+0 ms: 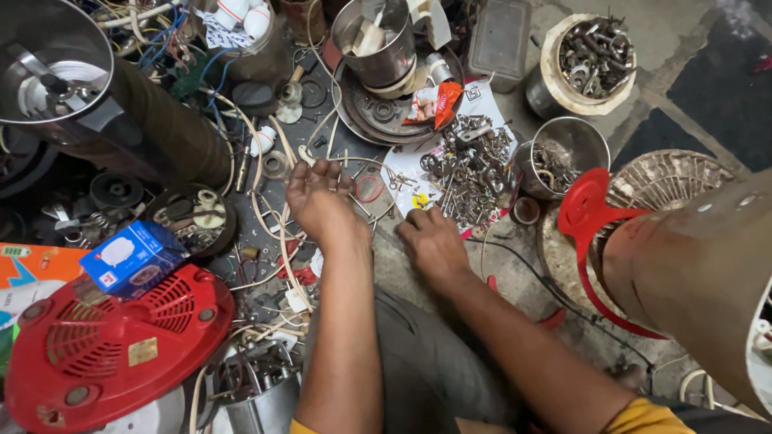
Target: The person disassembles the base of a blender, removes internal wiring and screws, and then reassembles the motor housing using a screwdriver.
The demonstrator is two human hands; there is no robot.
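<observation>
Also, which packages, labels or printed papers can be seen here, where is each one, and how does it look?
Small box: left, on the red grille cover; blue and white.
Flat carton: far left edge; orange, green corner.
Sticker: on the cover; small, gold, square.
Sachet: top centre; orange-red, crumpled.
Paper sheet: under the screws; white, printed.

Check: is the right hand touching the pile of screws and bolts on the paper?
Touching. The head view shows the right hand with fingertips resting at the edge of the pile of screws and bolts.

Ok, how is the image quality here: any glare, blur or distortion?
Head view: sharp at centre, both hands and the pile of small metal parts crisp; mild glare on the steel jar; wide-angle bending stretches the brown cylinder at the right edge; corners dim.
</observation>
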